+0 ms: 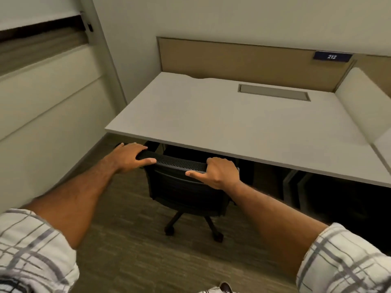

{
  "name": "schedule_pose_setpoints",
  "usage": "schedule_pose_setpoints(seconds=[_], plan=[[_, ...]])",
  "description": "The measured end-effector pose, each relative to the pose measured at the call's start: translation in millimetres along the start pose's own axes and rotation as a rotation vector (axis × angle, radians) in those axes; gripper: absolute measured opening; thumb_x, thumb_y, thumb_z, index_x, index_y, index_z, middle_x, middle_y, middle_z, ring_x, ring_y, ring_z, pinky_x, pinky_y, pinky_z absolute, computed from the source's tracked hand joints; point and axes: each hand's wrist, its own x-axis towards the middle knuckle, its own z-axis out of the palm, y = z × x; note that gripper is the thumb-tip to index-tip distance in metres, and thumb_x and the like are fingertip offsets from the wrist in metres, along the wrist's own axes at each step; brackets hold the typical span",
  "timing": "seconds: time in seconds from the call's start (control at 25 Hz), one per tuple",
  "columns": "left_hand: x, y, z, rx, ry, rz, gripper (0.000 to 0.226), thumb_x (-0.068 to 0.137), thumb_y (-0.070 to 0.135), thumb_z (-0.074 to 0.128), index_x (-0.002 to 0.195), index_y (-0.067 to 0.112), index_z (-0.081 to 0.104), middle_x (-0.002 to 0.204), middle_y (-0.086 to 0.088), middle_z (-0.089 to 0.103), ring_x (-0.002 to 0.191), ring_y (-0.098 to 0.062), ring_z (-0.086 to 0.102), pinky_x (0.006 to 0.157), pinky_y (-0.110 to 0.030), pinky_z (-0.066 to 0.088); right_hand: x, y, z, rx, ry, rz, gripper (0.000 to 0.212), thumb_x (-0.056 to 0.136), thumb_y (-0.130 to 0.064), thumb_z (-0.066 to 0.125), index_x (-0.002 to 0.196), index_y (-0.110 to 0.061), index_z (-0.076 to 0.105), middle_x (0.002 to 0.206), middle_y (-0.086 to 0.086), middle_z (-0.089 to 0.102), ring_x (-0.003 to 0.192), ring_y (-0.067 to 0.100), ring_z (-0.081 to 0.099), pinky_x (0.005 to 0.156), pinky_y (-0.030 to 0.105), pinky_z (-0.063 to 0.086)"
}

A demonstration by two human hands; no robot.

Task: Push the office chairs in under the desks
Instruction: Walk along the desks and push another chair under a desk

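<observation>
A black mesh-backed office chair [182,187] stands at the front edge of a white desk [232,127], its seat hidden under the desktop and its backrest top just below the edge. My left hand [129,156] grips the left end of the backrest's top rail, fingers over the far side and thumb on the near side. My right hand [218,172] grips the right end of the same rail. Two castor legs [211,229] of the chair base show on the carpet behind the backrest.
A tan divider panel [243,62] with a blue sign reading 212 [331,56] backs the desk. A grey cable hatch [274,95] is set in the desktop. A wall [42,106] runs close on the left. A white side partition [364,106] borders the desk's right.
</observation>
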Motion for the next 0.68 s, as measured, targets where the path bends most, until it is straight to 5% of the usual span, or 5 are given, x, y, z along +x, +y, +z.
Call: schedule_pose_setpoints(seconds=[0.2,0.44,0.68], plan=[[17.7,2.3,3.4,0.037,-0.061,0.221,0.11,0.059,0.102,0.03,0.131,0.026,0.063,0.121,0.004,0.068,0.105,-0.016,0.063,0.09,-0.036,0.047,-23.5,-8.5,6.1,0.008,0.046,0.074,0.107,0.061,-0.108,0.022,0.07,-0.009,0.061,0.067,0.004,0.064,0.059,0.019,0.06,0.055,0.036,0.05],[19.1,0.8,15.2,0.092,0.083,0.443,0.106,0.06,0.107,0.015,0.115,0.034,0.068,0.102,0.014,0.069,0.085,-0.008,0.058,0.068,-0.033,0.042,-50.2,-9.6,14.4,0.004,0.112,0.125,0.1,0.061,-0.11,0.029,0.068,-0.014,0.057,0.064,-0.001,0.059,0.054,0.015,0.055,0.047,0.03,0.036],[38.0,3.3,4.4,0.085,0.113,0.527,0.104,0.062,0.106,0.016,0.114,0.033,0.069,0.098,0.016,0.068,0.079,-0.006,0.055,0.058,-0.026,0.032,-44.6,-4.1,12.7,-0.01,0.172,0.154,0.103,0.067,-0.107,0.019,0.066,-0.012,0.058,0.061,0.0,0.058,0.053,0.018,0.056,0.048,0.033,0.044]])
